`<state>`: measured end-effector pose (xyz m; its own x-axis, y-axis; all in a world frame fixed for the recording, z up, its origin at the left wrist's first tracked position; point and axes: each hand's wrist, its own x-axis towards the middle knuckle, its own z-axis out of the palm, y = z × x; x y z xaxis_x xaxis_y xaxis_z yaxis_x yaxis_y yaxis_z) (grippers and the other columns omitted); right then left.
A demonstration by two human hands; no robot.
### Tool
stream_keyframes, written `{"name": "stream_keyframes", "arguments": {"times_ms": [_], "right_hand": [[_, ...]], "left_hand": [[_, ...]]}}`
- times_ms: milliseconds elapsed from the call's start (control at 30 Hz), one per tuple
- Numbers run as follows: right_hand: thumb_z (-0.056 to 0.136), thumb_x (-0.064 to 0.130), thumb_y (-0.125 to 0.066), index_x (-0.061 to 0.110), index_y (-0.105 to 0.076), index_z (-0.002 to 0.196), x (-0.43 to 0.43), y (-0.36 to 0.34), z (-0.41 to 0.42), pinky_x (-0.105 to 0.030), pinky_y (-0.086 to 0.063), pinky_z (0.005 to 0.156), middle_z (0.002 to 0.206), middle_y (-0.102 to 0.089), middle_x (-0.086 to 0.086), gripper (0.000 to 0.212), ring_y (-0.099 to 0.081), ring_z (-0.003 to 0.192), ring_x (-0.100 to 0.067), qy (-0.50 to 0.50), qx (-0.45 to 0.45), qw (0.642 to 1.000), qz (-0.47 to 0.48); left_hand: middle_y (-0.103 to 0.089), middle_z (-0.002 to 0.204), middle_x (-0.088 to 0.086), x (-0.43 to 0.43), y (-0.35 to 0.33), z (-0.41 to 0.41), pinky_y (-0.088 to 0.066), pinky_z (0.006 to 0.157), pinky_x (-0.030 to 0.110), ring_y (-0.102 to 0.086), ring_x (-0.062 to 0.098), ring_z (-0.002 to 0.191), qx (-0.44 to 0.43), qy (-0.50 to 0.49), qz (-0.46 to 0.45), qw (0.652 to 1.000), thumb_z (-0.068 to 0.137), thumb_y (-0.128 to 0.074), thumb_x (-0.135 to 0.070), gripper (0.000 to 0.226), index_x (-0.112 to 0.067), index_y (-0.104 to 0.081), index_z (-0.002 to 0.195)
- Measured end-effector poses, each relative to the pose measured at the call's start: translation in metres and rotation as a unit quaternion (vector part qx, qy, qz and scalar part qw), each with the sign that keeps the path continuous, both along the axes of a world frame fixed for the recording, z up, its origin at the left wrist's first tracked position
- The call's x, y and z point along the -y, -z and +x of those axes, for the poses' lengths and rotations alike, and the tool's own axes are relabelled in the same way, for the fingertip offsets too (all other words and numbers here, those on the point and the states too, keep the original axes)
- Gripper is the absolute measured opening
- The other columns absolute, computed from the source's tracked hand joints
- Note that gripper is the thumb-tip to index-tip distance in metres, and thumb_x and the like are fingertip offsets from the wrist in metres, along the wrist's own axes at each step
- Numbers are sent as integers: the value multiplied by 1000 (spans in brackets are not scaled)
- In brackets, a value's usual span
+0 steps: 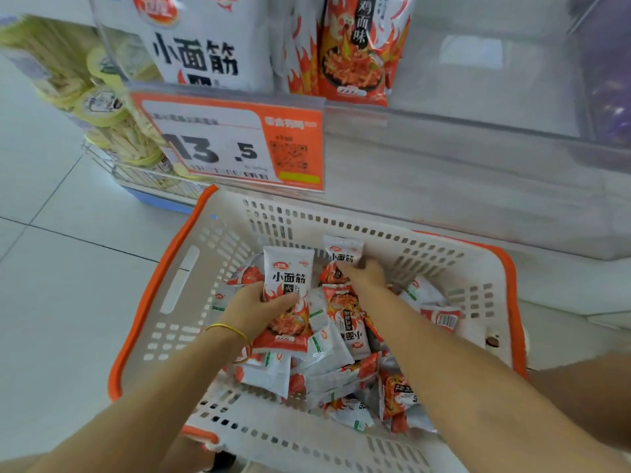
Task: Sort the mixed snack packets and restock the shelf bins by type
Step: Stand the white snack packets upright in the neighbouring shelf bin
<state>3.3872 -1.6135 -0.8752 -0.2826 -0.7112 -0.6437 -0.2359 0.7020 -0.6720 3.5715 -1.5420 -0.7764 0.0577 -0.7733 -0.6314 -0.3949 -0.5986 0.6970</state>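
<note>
A white plastic basket with an orange rim sits below me, holding several white-and-orange snack packets in a loose heap. My left hand grips an upright packet with black characters and a flame print, and further packets seem stacked behind it. My right hand reaches deeper into the basket and pinches another packet of the same design by its lower part, lifting it off the heap. A yellow band circles my left wrist.
A clear shelf bin stands just beyond the basket, with an orange price tag on its front. Large bags of the same snack stand in the upper bin. A wire rack of yellow-banded packs stands left on the tiled floor.
</note>
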Motion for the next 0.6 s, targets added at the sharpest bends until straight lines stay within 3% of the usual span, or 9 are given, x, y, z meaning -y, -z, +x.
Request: {"name": "stream_keyframes", "arguments": {"times_ms": [67, 233, 333, 400, 467, 533, 600], "right_hand": [[83, 23, -71, 7, -64, 109, -1, -6, 0, -39, -50, 90, 110, -67, -10, 31, -63, 102, -26, -38, -43, 997, -57], [92, 20, -60, 18, -61, 110, -30, -69, -23, -13, -47, 77, 101, -63, 11, 18, -59, 90, -3, -141, -26, 949, -279], [94, 17, -55, 11, -60, 107, -41, -101, -37, -24, -57, 70, 100, -65, -2, 14, -66, 86, -12, -193, 87, 953, -215], [95, 16, -54, 4, -60, 106, -48, -108, -31, -26, -57, 58, 91, -63, -9, 17, -68, 74, -13, -203, 148, 958, -137], [94, 20, -56, 3, -60, 105, -54, -107, -16, -26, -55, 52, 89, -64, -8, 20, -67, 69, -12, -223, 127, 958, -126], [94, 26, -56, 6, -62, 101, -55, -98, -7, -26, -53, 50, 89, -66, -8, 22, -67, 69, -13, -201, 121, 964, -126], [96, 31, -52, 10, -61, 91, -53, -80, -9, -31, -55, 54, 80, -64, -6, 24, -65, 67, -16, -114, 139, 980, -85]], "left_hand": [[-72, 97, 6, -1, 6, 4, -54, 85, 45, -68, 28, 88, -42, -37, 30, 998, 86, -66, -26, 20, -15, -65, 103], [-71, 100, 11, 7, 21, 1, -52, 89, 49, -68, 31, 91, -46, -97, 27, 994, 89, -62, -20, 19, -12, -65, 107], [-67, 110, 12, 7, 14, -12, -50, 92, 44, -64, 28, 94, -76, -136, 16, 988, 93, -57, -18, 20, -12, -59, 111], [-63, 114, 12, 6, 5, -25, -51, 86, 38, -59, 26, 97, -205, -182, 53, 960, 92, -57, -29, 25, -11, -57, 109], [-67, 106, 9, 3, -2, -34, -55, 79, 32, -63, 25, 94, -272, -166, 93, 943, 87, -57, -47, 42, -10, -59, 106], [-70, 104, 10, -1, 2, -36, -56, 83, 40, -68, 26, 94, -260, -118, 72, 956, 82, -66, -43, 46, -11, -58, 114], [-72, 98, 9, -4, 3, -30, -57, 80, 42, -70, 26, 89, -239, -128, 55, 961, 83, -68, -28, 34, -10, -59, 111]]}}
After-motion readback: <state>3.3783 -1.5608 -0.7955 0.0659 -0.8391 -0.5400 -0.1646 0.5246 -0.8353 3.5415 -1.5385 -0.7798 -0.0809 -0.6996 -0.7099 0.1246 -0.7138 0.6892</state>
